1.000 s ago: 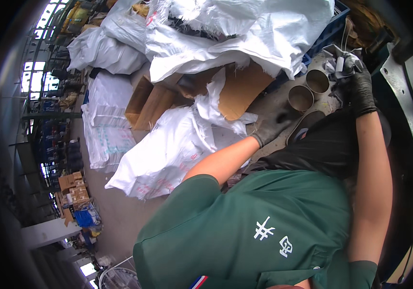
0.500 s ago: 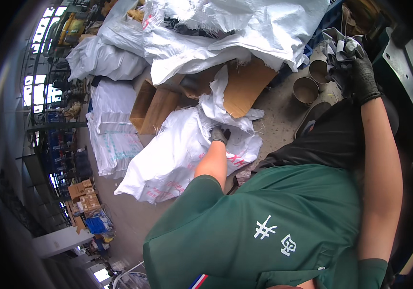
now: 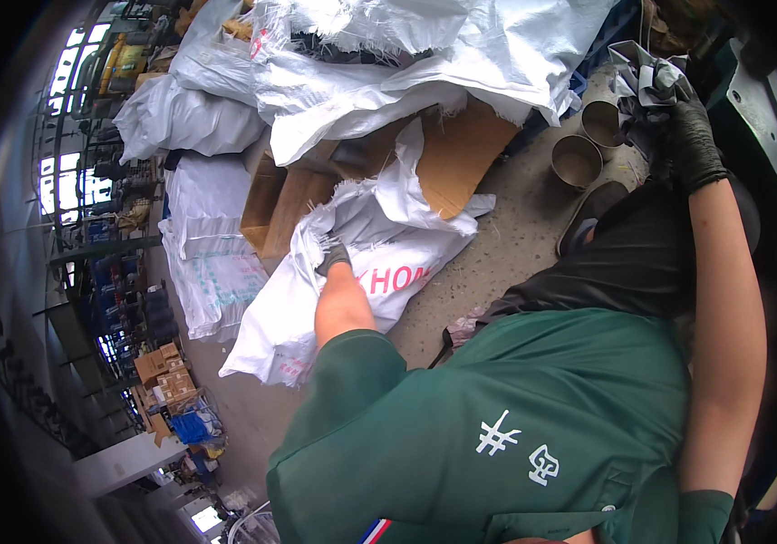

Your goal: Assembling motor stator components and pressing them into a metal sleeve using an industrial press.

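Observation:
My left hand (image 3: 334,257), in a dark glove, is closed on the frayed rim of a white woven sack (image 3: 270,317) with red print. Its fingertips are partly hidden in the folds. The sack lies slumped on the floor with its mouth gaping. At the upper right, my right hand (image 3: 698,145), also gloved, grips a crumpled grey-and-white bundle (image 3: 646,77); I cannot make out its material. Two round, open-topped containers (image 3: 577,161) stand on the floor beside that bundle.
Brown cardboard (image 3: 465,159) leans behind the sack's mouth, next to an open carton (image 3: 270,204). Larger white sacks (image 3: 497,54) are heaped at the back. Flat white bags (image 3: 212,263) lie at the left, and a dark metal frame (image 3: 764,118) borders the far right.
My left hand has moved left, carrying the sack's rim and spreading its front, so more red print shows. My right hand stays near the same place, still holding the bundle.

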The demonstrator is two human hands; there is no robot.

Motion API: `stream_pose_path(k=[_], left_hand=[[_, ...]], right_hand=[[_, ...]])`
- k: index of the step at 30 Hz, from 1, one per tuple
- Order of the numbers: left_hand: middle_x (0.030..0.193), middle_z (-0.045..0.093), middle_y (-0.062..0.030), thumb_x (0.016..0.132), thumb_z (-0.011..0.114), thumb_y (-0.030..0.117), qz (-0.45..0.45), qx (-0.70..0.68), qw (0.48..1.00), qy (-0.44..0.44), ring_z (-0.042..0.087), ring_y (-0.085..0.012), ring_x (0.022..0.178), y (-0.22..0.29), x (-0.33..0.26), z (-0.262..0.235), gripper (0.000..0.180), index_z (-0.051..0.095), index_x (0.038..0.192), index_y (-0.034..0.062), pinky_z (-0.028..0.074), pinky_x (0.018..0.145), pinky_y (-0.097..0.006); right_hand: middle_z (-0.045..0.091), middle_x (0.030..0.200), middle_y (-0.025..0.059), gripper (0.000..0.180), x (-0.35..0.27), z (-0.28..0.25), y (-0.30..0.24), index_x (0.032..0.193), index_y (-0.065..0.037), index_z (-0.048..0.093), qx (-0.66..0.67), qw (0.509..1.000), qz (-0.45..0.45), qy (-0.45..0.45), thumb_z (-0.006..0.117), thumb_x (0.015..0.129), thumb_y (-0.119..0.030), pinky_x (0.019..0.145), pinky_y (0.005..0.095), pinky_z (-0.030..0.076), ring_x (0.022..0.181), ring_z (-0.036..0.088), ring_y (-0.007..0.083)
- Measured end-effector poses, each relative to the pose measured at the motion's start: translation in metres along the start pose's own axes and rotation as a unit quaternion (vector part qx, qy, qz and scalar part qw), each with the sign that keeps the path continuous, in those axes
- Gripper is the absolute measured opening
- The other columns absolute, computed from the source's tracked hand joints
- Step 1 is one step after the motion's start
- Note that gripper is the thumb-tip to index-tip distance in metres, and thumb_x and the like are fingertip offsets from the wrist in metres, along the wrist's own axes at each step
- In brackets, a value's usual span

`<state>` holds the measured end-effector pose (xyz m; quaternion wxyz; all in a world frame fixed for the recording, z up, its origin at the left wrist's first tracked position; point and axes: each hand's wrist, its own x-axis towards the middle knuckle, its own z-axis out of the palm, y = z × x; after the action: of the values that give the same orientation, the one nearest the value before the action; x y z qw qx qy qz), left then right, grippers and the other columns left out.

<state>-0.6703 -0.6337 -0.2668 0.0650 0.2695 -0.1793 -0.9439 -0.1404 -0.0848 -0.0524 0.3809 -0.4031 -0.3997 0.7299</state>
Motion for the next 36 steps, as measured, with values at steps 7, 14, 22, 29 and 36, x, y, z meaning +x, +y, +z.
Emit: stream_pose_path(k=[7, 14, 22, 29, 36], left_hand=[[0.136, 0.066, -0.0185, 0.096, 0.049, 0.032, -0.176, -0.806, 0.557, 0.091, 0.061, -0.0335, 0.128, 0.01, 0.019, 0.01, 0.047, 0.066, 0.132, 0.0063, 0.046, 0.109, -0.046], [0.146, 0.054, -0.0273, 0.097, 0.052, 0.032, -0.088, -0.971, 0.067, 0.211, 0.052, -0.035, 0.139, -0.026, -0.013, 0.058, 0.055, 0.057, 0.143, 0.0048, 0.044, 0.112, -0.046], [0.128, 0.068, -0.012, 0.086, 0.077, 0.016, -0.002, -0.761, -0.534, 0.368, 0.065, -0.027, 0.12, -0.041, -0.173, 0.115, 0.051, 0.064, 0.134, 0.0036, 0.051, 0.101, -0.039], [0.124, 0.066, -0.016, 0.087, 0.068, 0.01, 0.242, -0.519, -0.617, 0.54, 0.067, -0.0326, 0.113, -0.14, -0.353, 0.14, 0.045, 0.061, 0.131, 0.0018, 0.062, 0.091, -0.046], [0.126, 0.065, -0.0184, 0.088, 0.067, 0.009, 0.475, -0.329, -0.651, 0.493, 0.067, -0.0341, 0.116, -0.226, -0.464, 0.133, 0.048, 0.057, 0.134, 0.0015, 0.06, 0.096, -0.049]], right_hand=[[0.071, 0.117, 0.007, 0.046, 0.031, -0.012, 0.024, 0.135, -0.016, 0.066, -0.088, 0.994, -0.056, -0.022, 0.075, 0.09, -0.01, 0.079, 0.0346, 0.062, 0.096, 0.072, 0.0194], [0.07, 0.108, 0.0071, 0.039, 0.032, -0.022, 0.023, 0.131, -0.009, 0.064, -0.139, 0.985, -0.104, -0.013, 0.067, 0.092, -0.005, 0.073, 0.032, 0.06, 0.088, 0.07, 0.0167], [0.067, 0.101, 0.0054, 0.038, 0.014, -0.005, 0.011, 0.132, -0.013, 0.063, 0.011, 0.993, 0.07, -0.093, 0.067, 0.095, -0.012, 0.064, 0.0236, 0.051, 0.076, 0.062, 0.0119], [0.064, 0.116, 0.0091, 0.038, 0.017, 0.011, 0.017, 0.134, -0.007, 0.054, 0.25, 0.908, 0.157, -0.298, 0.054, 0.107, -0.033, 0.084, 0.0251, 0.057, 0.098, 0.066, 0.0146], [0.066, 0.11, 0.0073, 0.04, 0.037, -0.002, 0.009, 0.124, -0.008, 0.059, -0.758, -0.05, -0.64, -0.121, 0.046, 0.111, -0.043, 0.086, 0.0342, 0.058, 0.092, 0.067, 0.0169]])
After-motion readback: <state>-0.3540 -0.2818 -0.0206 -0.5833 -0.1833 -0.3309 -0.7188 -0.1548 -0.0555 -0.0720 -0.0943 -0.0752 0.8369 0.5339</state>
